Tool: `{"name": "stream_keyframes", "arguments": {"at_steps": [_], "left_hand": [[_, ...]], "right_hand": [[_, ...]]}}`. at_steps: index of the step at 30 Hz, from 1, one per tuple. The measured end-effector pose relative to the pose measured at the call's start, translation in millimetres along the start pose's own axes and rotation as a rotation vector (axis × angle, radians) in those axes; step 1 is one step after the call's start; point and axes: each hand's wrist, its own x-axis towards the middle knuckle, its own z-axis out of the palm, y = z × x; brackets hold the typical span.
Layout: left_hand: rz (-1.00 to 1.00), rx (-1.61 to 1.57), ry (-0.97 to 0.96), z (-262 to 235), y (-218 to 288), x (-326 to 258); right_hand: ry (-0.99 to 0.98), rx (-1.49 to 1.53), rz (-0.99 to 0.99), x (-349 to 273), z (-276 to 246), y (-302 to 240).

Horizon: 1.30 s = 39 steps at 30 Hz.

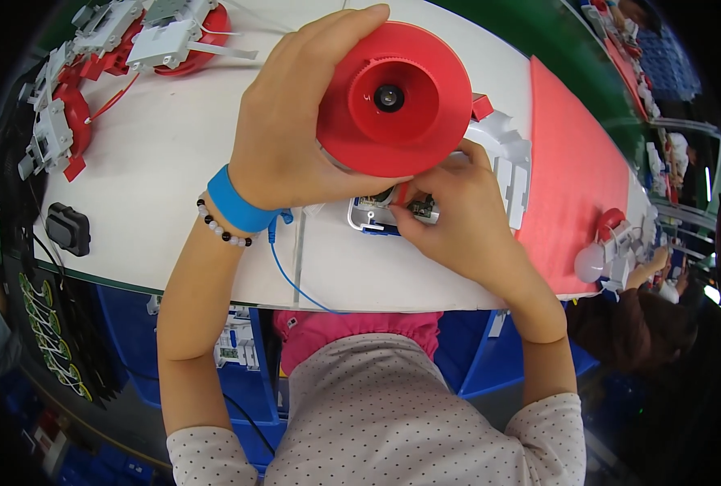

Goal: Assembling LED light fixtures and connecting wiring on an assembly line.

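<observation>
My left hand (275, 134) is wrapped round the side of a red round cone-shaped housing (450, 89), held up over the table. At its centre sits a small black-rimmed round part (389, 98) like a lens. Below the housing's lower edge, my right hand (478, 215) has thumb and fingers pinched at a short red wire (403, 193). Next to those fingertips lies a white casing (364, 220) with a small circuit board (422, 207) in it, partly hidden by both hands. A larger white plastic shell (510, 174) shows just beyond my right hand.
Several red-and-white assemblies (166, 44) line the far left of the white table (158, 138). A black block (68, 228) lies near the left edge. To the right spreads a red mat (571, 178). A blue cord (292, 279) runs from my blue wristband (239, 206). Other people work at right.
</observation>
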Motion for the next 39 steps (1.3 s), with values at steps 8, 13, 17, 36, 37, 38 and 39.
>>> {"name": "stream_keyframes", "arguments": {"at_steps": [8, 13, 17, 36, 37, 38, 39], "left_hand": [[0.017, 0.009, -0.002, 2.5, -1.5, -1.5], [-0.019, -0.05, 0.022, 2.8, -3.9, -7.6], [-0.066, -0.096, 0.064, 2.3, -6.6, -17.9], [-0.095, -0.086, 0.09, -5.1, 1.3, -6.4], [-0.113, -0.123, 0.107, -10.3, 5.6, -7.5], [-0.094, -0.072, 0.092, -11.0, 8.8, -9.6], [-0.055, -0.045, 0.072, -15.4, 7.2, -13.4]], "right_hand": [[0.069, -0.133, -0.01, -2.9, 5.3, -3.0], [0.076, -0.151, -0.016, -5.0, 7.2, -3.2], [0.052, -0.206, -0.039, -6.8, 6.3, -7.6], [0.291, -0.047, -0.117, -19.5, -21.1, 10.3], [0.255, -0.081, -0.138, -25.6, -27.8, 14.9], [0.21, -0.103, -0.088, -33.8, -36.1, 17.0], [0.174, -0.114, -0.067, -37.9, -42.9, 18.1]]}}
